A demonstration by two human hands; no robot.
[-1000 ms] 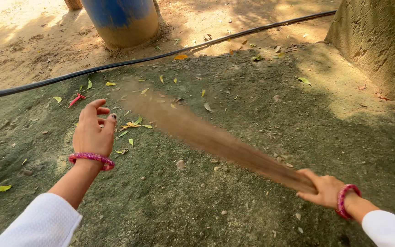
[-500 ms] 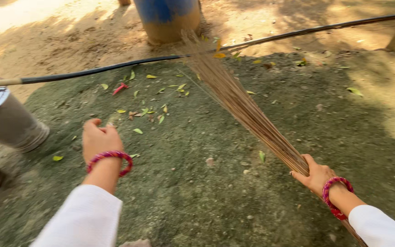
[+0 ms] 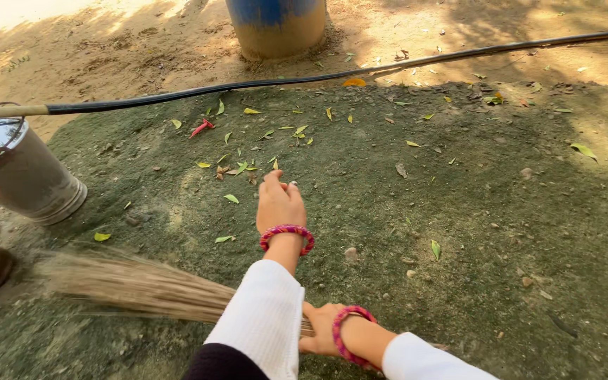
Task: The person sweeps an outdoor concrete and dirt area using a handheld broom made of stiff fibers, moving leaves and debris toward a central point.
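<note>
At the bottom centre of the frame, a twig broom [image 3: 135, 288] is gripped by the right hand [image 3: 320, 336], its fingers closed around the bundle; the blurred bristles are spread toward the lower left, low over the greenish ground [image 3: 473, 232]. The left hand [image 3: 280, 203] is held out empty at mid-frame, fingers loosely together. A metal bucket [image 3: 22, 176] is seen at the left edge, a black hose [image 3: 318, 76] across the top, and a blue barrel [image 3: 276, 24] at the upper centre.

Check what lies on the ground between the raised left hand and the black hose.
In the head view, between the left hand and the black hose lies greenish ground strewn with small yellow-green leaves and one red scrap.
</note>
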